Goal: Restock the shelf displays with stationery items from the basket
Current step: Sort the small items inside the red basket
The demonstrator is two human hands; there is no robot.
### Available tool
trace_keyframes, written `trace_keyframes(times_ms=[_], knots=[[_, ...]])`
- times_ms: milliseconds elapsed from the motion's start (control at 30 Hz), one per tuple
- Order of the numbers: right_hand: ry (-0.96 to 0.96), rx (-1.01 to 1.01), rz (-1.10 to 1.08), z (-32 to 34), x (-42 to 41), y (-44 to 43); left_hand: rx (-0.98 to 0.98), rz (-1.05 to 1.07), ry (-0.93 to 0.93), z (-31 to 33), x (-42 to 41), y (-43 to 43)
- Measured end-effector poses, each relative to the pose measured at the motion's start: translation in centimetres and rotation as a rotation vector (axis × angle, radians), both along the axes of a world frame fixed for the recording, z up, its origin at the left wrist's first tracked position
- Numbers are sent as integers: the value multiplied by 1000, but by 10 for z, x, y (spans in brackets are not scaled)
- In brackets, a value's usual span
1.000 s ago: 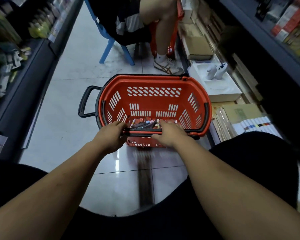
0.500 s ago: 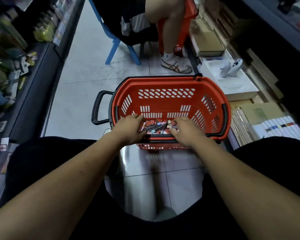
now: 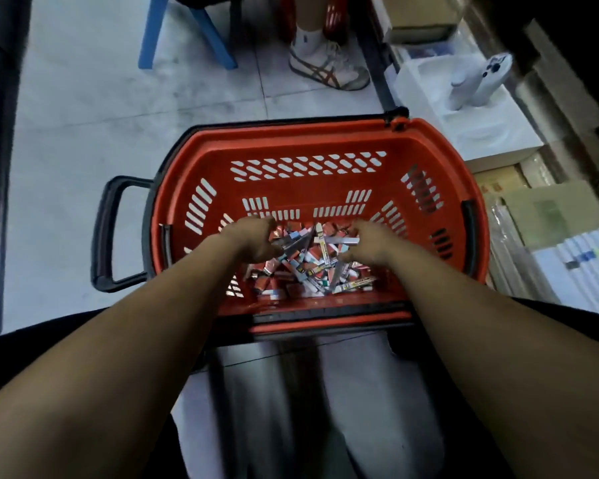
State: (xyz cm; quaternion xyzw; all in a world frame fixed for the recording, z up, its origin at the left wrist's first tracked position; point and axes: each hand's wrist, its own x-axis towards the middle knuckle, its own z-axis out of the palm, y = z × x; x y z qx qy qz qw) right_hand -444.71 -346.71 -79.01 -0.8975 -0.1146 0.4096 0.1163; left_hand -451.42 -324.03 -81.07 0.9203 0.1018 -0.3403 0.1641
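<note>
Littering slotted plastic basket (image 3: 293, 188): slim rectangular packs (image 3: 320, 267).

The 2 bare forearms reach forward and down, drawing closer toward the wrists. The left hand (image 3: 253, 240) and the right hand (image 3: 372, 242) sit level with each other, with a gap between them. The left hand is turned back-up, its fingers curled downward and its thumb on the side facing the right hand, which mirrors it; through the blur, whether either hand grips anything cannot be told.
</note>
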Motion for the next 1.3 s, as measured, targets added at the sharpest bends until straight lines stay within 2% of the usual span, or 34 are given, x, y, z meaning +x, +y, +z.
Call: trace_keyframes(times_ms=[100, 267, 400, 533, 667, 833, 933, 967, 1067, 1133, 1233, 1300], knots=[[20, -72, 46, -39, 23, 3, -25, 62, 95, -47, 12, 2], [-39, -136, 164, -106, 37, 14, -15, -13, 106, -111, 19, -4], [-253, -152, 278, -139, 33, 18, -26, -42, 38, -132, 12, -15], [-231, -146, 330, -152, 20, 13, 11, -60, -23, -144, 4, -15], [-242, -161, 343, -154, 17, 10, -80, -58, -65, -144, 7, -24], [-300, -262, 369, -161, 15, 1, -148, 78, -53, -155, 7, -34], [-292, -282, 368, -161, 12, -6, -145, 74, -56, -161, 5, -34], [-273, -268, 347, -159, 10, -7, -138, 69, -67, -163, 5, -34], [-139, -30, 117, -155, 6, -14, -137, 68, -108, -167, 2, -34], [-160, 61, -74, -151, 5, -20, -149, 73, -99, -169, 2, -34], [-303, 6, -305, -152, 5, -30, -159, 47, -53, -170, 4, -33], [-298, -51, -364, -151, 6, -37, -198, 45, 2, -172, 6, -35]])
